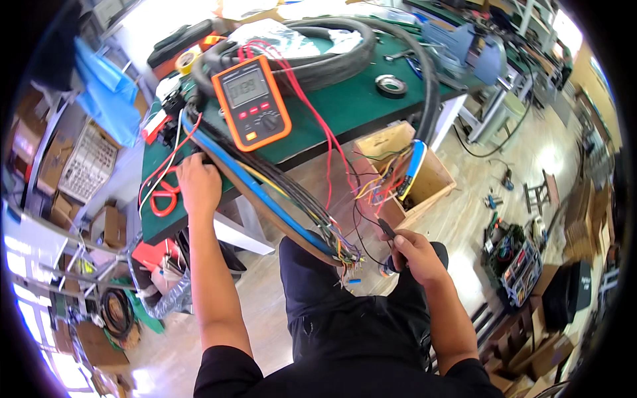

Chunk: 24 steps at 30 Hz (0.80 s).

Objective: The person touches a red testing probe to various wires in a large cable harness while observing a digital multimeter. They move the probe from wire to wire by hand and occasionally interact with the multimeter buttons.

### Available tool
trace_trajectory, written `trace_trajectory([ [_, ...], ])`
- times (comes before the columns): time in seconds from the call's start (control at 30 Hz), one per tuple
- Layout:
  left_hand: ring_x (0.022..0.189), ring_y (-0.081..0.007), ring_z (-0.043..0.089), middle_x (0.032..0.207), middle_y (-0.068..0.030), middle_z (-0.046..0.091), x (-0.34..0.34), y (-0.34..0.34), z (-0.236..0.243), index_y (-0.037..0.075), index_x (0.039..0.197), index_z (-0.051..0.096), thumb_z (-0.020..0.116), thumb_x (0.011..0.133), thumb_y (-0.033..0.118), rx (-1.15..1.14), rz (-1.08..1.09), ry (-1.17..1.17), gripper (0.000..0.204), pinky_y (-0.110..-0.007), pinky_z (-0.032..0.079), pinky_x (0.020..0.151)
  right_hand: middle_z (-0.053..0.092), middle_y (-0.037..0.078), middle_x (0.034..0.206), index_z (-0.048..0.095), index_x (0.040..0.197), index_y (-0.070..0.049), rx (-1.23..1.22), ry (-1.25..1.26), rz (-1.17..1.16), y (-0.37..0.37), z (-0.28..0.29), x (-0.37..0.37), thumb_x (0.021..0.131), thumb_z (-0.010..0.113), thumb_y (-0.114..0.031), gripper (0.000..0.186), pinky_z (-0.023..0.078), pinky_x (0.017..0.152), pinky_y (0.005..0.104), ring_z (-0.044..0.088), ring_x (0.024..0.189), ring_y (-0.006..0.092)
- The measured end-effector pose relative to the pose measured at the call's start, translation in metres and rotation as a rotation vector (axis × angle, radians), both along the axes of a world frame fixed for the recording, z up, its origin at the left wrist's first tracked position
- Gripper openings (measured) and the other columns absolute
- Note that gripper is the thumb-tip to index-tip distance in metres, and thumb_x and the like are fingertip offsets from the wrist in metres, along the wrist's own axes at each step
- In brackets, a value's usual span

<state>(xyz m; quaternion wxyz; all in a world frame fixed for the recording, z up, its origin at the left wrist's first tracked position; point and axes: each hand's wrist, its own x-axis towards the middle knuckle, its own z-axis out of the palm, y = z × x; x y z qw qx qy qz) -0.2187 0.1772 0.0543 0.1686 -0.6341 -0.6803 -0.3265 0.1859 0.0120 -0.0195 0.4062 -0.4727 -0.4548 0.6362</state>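
Observation:
My right hand point(419, 257) is closed around a slim black test probe point(386, 229), held above my right knee and pointing away from me. My left hand point(199, 180) rests at the table's left edge, its fingers curled by the cable ends; what they hold is hidden. Beside it lie red-handled scissors point(164, 200). An orange multimeter point(252, 103) with a lit display leans among the cables, with red leads point(302, 99) looping off it. A thick bundle of blue, brown and black wires point(265, 199) runs over the edge, its stripped ends point(348, 255) hanging between my knees.
On the green table point(325, 109) sit a coiled black cable point(332, 69), a roll of tape point(391, 86) and a blue vise point(458, 46). The cable's other wire end point(391, 176) hangs over a wooden box point(424, 192). A toolbox point(521, 272) is on the floor at right.

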Motion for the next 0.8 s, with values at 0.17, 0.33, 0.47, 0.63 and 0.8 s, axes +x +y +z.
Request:
trace_trajectory([
  [0.17, 0.105, -0.0389, 0.052, 0.109, -0.0197, 0.061, -0.005, -0.012, -0.001, 0.0, 0.104, 0.063, 0.05, 0.083, 0.01, -0.053, 0.051, -0.028, 0.027, -0.046, 0.041, 0.094, 0.049, 0.0, 0.061, 0.056, 0.116, 0.011, 0.023, -0.021, 0.019, -0.001, -0.002, -0.001, 0.096, 0.052, -0.038, 0.053, 0.036, 0.049, 0.0231, 0.047, 0.053, 0.0081],
  [0.33, 0.1, -0.0389, 0.055, 0.103, -0.0206, 0.063, -0.013, -0.001, -0.011, 0.0, 0.101, 0.064, 0.05, 0.086, 0.014, -0.049, 0.012, 0.054, 0.025, -0.047, 0.041, 0.092, 0.052, 0.0, 0.062, 0.061, 0.114, 0.004, 0.004, -0.082, 0.019, 0.001, -0.004, 0.008, 0.096, 0.051, -0.044, 0.053, 0.036, 0.052, 0.0238, 0.048, 0.055, 0.0089],
  [0.47, 0.101, -0.0374, 0.057, 0.104, -0.0199, 0.065, -0.024, -0.001, -0.009, 0.001, 0.104, 0.066, 0.047, 0.088, 0.017, -0.103, 0.012, 0.071, 0.03, -0.045, 0.04, 0.093, 0.051, 0.0, 0.062, 0.059, 0.115, 0.006, 0.019, -0.081, 0.033, 0.004, -0.009, 0.007, 0.096, 0.051, -0.045, 0.055, 0.038, 0.053, 0.0233, 0.049, 0.056, 0.0092],
  [0.63, 0.102, -0.0377, 0.058, 0.105, -0.0202, 0.066, -0.014, 0.007, -0.009, -0.001, 0.105, 0.066, 0.047, 0.089, 0.02, -0.11, -0.001, 0.054, 0.032, -0.044, 0.04, 0.093, 0.052, 0.001, 0.062, 0.058, 0.114, 0.007, 0.013, -0.05, 0.024, -0.001, -0.011, 0.012, 0.096, 0.05, -0.046, 0.057, 0.04, 0.056, 0.0232, 0.05, 0.057, 0.01],
  [0.8, 0.105, -0.0389, 0.058, 0.109, -0.021, 0.066, -0.026, 0.01, -0.011, -0.001, 0.108, 0.066, 0.046, 0.088, 0.023, -0.133, 0.015, 0.05, 0.037, -0.043, 0.039, 0.097, 0.052, 0.001, 0.062, 0.06, 0.113, 0.006, 0.017, -0.047, 0.027, 0.001, -0.015, 0.01, 0.097, 0.051, -0.043, 0.053, 0.039, 0.056, 0.023, 0.049, 0.057, 0.0095],
])
